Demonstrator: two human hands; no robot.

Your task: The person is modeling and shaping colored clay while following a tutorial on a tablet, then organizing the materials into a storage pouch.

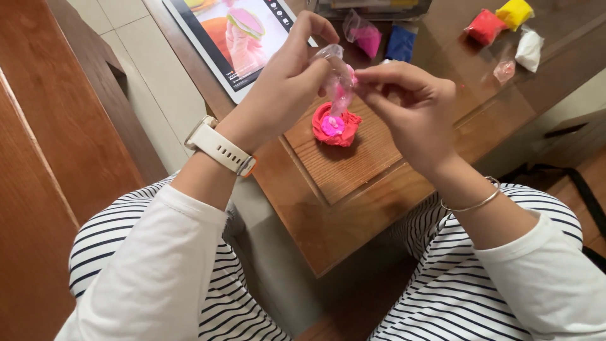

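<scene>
Pink clay in a clear bag (338, 79) is pinched by both hands, left (287, 82) and right (413, 107), above a red clay piece (336, 126) on the desk (353, 183).

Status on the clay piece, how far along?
Done: a red clay base with a pink blob on top sits on the wooden table. In hand: left hand and right hand pinch a small clear bag of pink clay. Left: red, yellow, white and blue clay packets lie unused behind.

Left hand (284, 82): raised, fingers curled, thumb and forefinger pinched. Right hand (413, 104): raised opposite, fingertips pinched, meeting left. Both forearms bare, sleeves pushed back, wrists bent inward.
</scene>
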